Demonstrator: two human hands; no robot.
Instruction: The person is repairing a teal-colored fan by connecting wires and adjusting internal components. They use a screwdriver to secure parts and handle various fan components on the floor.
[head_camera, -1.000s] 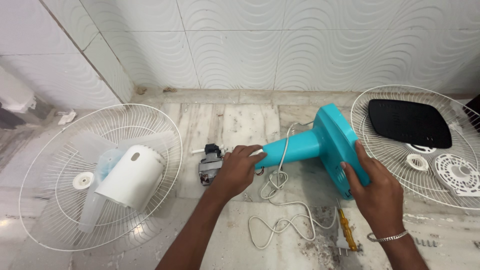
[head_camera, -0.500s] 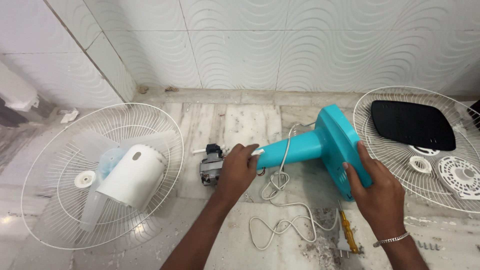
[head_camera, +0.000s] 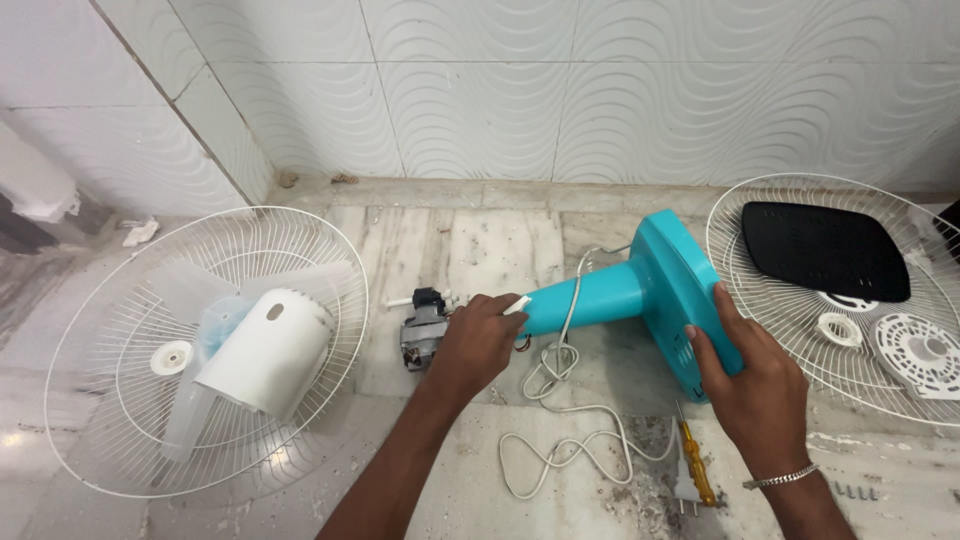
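Teal fan stand (head_camera: 640, 290) lying on marble floor (head_camera: 480, 240). Left hand (head_camera: 478, 340) closed around stand's narrow neck, beside small motor (head_camera: 424, 328). Right hand (head_camera: 752, 385) gripping stand's broad base. White cord (head_camera: 560, 420) coiled below stand, screwdriver (head_camera: 692, 460) near base. Wire grilles either side of stand.
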